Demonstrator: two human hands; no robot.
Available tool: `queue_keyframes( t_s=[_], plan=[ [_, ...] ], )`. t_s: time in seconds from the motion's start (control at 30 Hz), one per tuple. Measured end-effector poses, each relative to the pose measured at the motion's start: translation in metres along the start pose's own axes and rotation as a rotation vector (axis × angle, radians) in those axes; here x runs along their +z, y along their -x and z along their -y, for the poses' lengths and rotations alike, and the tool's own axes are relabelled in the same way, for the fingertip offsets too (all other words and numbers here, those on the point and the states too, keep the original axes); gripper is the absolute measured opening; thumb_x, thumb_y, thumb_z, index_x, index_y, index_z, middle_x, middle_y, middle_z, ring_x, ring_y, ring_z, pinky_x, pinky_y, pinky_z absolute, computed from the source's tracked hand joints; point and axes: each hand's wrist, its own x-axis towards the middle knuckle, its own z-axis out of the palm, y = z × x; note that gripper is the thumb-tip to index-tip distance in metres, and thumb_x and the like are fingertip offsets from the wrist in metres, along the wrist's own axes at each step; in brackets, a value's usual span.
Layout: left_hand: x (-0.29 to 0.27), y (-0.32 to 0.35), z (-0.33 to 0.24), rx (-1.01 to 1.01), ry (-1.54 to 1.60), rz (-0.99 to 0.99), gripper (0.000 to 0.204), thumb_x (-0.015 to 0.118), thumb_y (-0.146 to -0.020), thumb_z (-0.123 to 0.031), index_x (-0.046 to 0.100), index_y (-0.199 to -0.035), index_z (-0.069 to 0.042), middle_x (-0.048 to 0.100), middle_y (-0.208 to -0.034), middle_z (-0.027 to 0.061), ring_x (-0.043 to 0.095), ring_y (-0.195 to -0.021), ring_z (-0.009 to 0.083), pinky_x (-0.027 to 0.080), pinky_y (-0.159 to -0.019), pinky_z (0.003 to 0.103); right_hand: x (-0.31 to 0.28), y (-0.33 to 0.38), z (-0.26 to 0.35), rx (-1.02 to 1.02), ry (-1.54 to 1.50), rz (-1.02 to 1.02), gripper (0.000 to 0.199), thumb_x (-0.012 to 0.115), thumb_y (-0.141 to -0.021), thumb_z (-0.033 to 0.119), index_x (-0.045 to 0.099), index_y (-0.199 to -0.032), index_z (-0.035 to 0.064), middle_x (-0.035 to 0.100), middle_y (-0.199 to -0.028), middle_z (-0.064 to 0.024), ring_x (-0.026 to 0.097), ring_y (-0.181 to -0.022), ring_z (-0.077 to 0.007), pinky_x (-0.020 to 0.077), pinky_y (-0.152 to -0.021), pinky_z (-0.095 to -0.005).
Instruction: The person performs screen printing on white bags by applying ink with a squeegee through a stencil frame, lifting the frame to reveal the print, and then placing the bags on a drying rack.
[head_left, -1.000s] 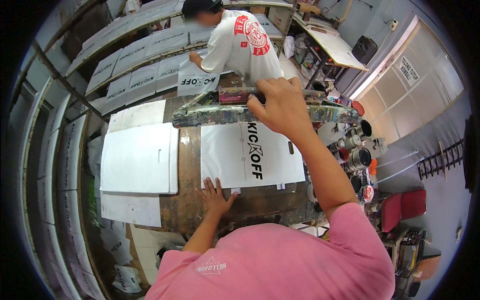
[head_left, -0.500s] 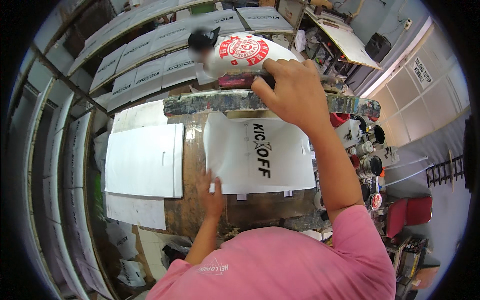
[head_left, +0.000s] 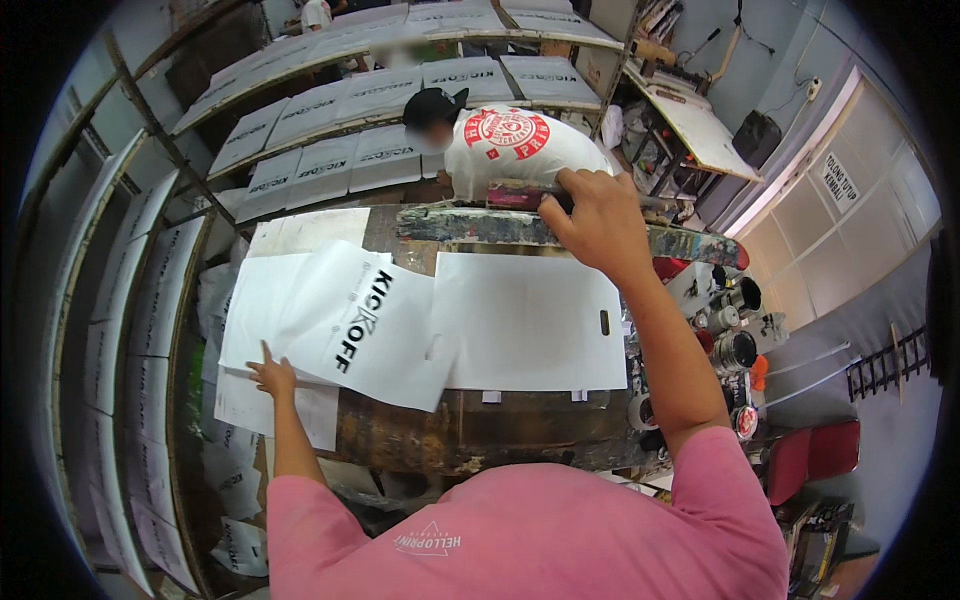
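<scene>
Right grip [head_left: 603, 222] curled high, left grip [head_left: 273, 377] low, splayed

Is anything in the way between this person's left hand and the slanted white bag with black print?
Nothing visible is. The left hand is right at the near left edge of the printed bag, over the white stack; whether the fingers touch the bag is unclear.

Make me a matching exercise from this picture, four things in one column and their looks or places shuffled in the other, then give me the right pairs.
Things:
1. Printed bag
2. Blank bag
3. Frame
4. Chair

Looks or places:
A. Paint-smeared, at the right hand
B. Red, over on the right
C. Slanted, with black lettering
D. Plain white, slot at its right end

Pairs: 1-C, 2-D, 3-A, 4-B
</scene>
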Motion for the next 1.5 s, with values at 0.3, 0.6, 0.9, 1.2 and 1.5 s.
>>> queue_keyframes(
  t_s=[0.3, 0.6, 0.9, 1.2, 1.5],
  plan=[
    [-0.061, 0.255, -0.195, 0.678, 1.554, 1.31, 0.102, 0.078, -0.1, -0.037, 0.013, -0.173, -0.007, 0.042, -0.168, 0.0204, 0.044, -0.154, 0.0351, 0.035, -0.126, 0.051, 0.015, 0.076, 0.011, -0.027, 0.087, 0.071, 0.059, 0.066, -0.093, 0.042, 0.063, -0.133, -0.0007, 0.068, -0.099, -0.0162, 0.062, -0.095, -0.0343, 0.0428, -0.09, -0.0506],
    [-0.04, 0.352, -0.139, -0.658, 1.526, 1.407, 0.125, 0.046, -0.089, -0.094, 0.018, -0.168, 0.0, 0.031, -0.165, 0.0294, 0.039, -0.153, 0.0445, 0.04, -0.123, 0.053, 0.092, 0.275, 0.002, 0.004, -0.197, 0.7, 0.043, 0.077, -0.092, 0.04, 0.072, -0.126, 0.0158, 0.068, -0.109, -0.009, 0.065, -0.103, -0.0325, 0.0528, -0.088, -0.0502],
    [0.065, 0.356, -0.109, -0.825, 1.278, 1.412, 0.133, 0.036, -0.082, -0.104, 0.021, -0.169, -0.004, 0.028, -0.17, 0.0267, 0.037, -0.153, 0.0454, 0.032, -0.126, 0.056, 0.183, 0.355, 0.009, 0.014, -0.109, 0.641, 0.051, 0.081, -0.087, 0.037, 0.069, -0.128, 0.0098, 0.067, -0.112, -0.0101, 0.065, -0.105, -0.033, 0.056, -0.091, -0.0473],
    [0.055, 0.357, -0.121, -0.881, 1.121, 1.317, 0.132, 0.034, -0.084, -0.103, 0.024, -0.168, -0.001, 0.041, -0.164, 0.023, 0.043, -0.149, 0.0416, 0.037, -0.122, 0.055, 0.321, 0.193, -0.108, -0.02, -0.076, 0.4, 0.042, 0.082, -0.086, 0.033, 0.068, -0.119, 0.0122, 0.064, -0.109, -0.0107, 0.063, -0.102, -0.0341, 0.0554, -0.085, -0.0489],
    [0.023, 0.358, -0.137, -0.818, 1.143, 1.312, 0.12, 0.026, -0.092, -0.097, 0.015, -0.172, -0.009, 0.033, -0.171, 0.0224, 0.038, -0.154, 0.0451, 0.028, -0.127, 0.057, 0.391, 0.035, -0.197, -0.067, -0.124, 0.503, 0.04, 0.067, -0.099, 0.052, 0.069, -0.111, 0.0139, 0.07, -0.104, -0.011, 0.07, -0.102, -0.0346, 0.0581, -0.082, -0.05]
  ],
)
